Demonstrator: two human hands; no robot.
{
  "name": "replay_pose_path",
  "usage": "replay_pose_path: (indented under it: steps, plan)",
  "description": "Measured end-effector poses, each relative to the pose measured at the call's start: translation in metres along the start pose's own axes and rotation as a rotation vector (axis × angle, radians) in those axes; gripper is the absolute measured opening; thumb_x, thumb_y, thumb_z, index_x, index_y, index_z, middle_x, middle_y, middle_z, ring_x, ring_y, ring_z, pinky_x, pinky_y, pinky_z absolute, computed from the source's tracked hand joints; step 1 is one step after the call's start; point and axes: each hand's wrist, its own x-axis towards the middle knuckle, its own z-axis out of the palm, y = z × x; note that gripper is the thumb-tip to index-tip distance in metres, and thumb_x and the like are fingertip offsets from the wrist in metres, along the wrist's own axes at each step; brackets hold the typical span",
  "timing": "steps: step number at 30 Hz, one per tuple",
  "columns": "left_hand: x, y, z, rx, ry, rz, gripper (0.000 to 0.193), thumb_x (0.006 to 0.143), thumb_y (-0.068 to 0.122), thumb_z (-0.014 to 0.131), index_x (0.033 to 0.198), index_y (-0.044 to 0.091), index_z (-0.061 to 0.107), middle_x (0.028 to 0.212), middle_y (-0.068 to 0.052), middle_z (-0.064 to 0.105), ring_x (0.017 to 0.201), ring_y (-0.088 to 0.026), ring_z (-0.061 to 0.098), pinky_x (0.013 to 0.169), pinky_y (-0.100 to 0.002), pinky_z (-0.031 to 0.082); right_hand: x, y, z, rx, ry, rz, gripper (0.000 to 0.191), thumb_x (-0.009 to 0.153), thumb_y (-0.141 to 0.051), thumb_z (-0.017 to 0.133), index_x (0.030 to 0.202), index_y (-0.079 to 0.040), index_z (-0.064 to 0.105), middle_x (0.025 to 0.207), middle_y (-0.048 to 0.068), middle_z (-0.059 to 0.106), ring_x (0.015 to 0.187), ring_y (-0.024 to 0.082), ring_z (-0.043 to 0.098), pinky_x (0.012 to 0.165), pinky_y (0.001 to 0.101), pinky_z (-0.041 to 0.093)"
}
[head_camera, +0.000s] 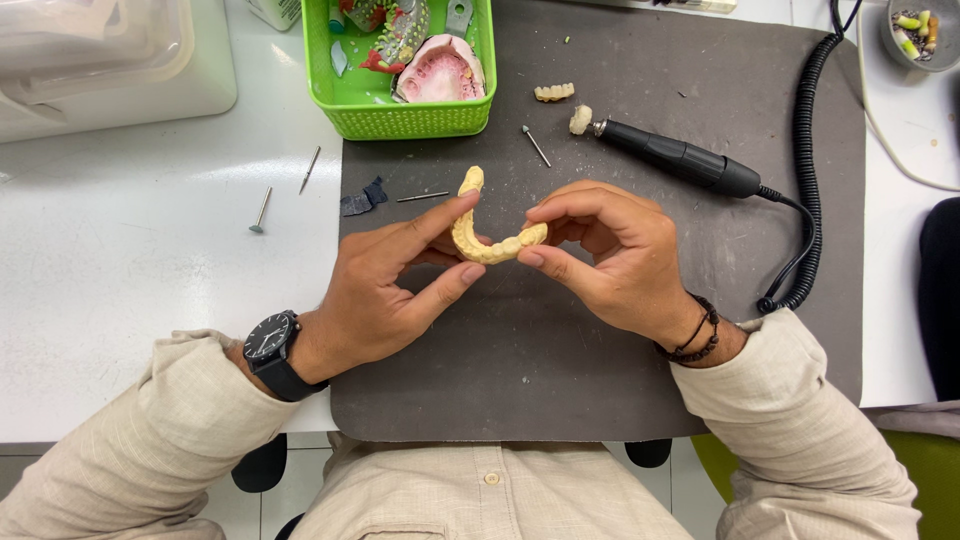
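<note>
Beyond grey mat (600, 380), green basket (400, 118) holds dental casts (440, 70).

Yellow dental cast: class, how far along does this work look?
Done: the yellow dental cast is off the grey mat, and the rotary handpiece lies set down. In hand: left hand and right hand pinch the cast. Left: cannot tell; small tooth piece lies untouched.

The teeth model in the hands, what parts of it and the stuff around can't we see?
- Yellow dental cast: head view; parts of its arch lie behind fingertips of the left hand and right hand.
- Green basket: top edge of the picture cuts it off; its jumbled contents are hard to identify.
- Small bowl: cut by the corner.
- Thin burs on the table: tips too small to tell.
</note>
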Motion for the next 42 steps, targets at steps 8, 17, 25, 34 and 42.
replay_pose_path:
  steps: [8,17,25,34,42]
  plan:
    - [0.005,0.006,-0.001,-0.055,0.041,0.014,0.073,0.088,0.007,0.081,0.149,0.003,0.042,0.122,-0.01,0.072,0.105,-0.016,0.075,0.095,-0.028,0.062,0.008,-0.003,0.001,-0.452,-0.025,-0.176,0.028,0.085,0.0,0.087,0.107,-0.001,0.07,0.112,0.011,0.072,0.096,0.018,0.074,0.082,0.0264,0.064]
    - [0.004,0.004,0.002,0.114,0.062,0.111,0.038,0.08,0.017,0.093,0.108,0.006,0.07,0.132,-0.012,0.068,0.107,-0.023,0.076,0.088,-0.03,0.063,0.004,-0.004,0.006,-0.275,0.053,-0.127,0.034,0.091,0.005,0.081,0.121,-0.002,0.067,0.119,0.012,0.068,0.105,0.016,0.074,0.089,0.0282,0.067]
    - [-0.005,0.001,0.004,0.138,0.122,0.168,0.036,0.081,0.019,0.096,0.092,0.004,0.065,0.141,-0.021,0.06,0.091,-0.013,0.076,0.075,-0.026,0.064,-0.005,0.003,0.02,0.327,-0.189,0.484,0.038,0.098,-0.011,0.067,0.133,0.004,0.062,0.12,0.012,0.073,0.107,0.015,0.073,0.091,0.0301,0.063]
    - [-0.006,0.001,0.006,0.208,0.079,0.246,0.038,0.079,0.026,0.098,0.102,0.008,0.075,0.137,-0.01,0.051,0.095,-0.017,0.07,0.082,-0.029,0.062,-0.007,0.011,0.016,0.568,-0.33,0.632,0.032,0.103,-0.016,0.064,0.127,0.006,0.061,0.109,0.011,0.073,0.095,0.015,0.07,0.086,0.0303,0.061]
    - [-0.001,0.006,0.0,0.138,0.173,0.281,0.045,0.077,0.019,0.097,0.101,0.006,0.061,0.137,-0.018,0.06,0.119,-0.03,0.07,0.098,-0.037,0.063,0.001,0.004,0.012,0.364,-0.112,0.284,0.027,0.094,-0.006,0.071,0.115,-0.002,0.054,0.131,0.01,0.064,0.112,0.014,0.067,0.093,0.0309,0.063]
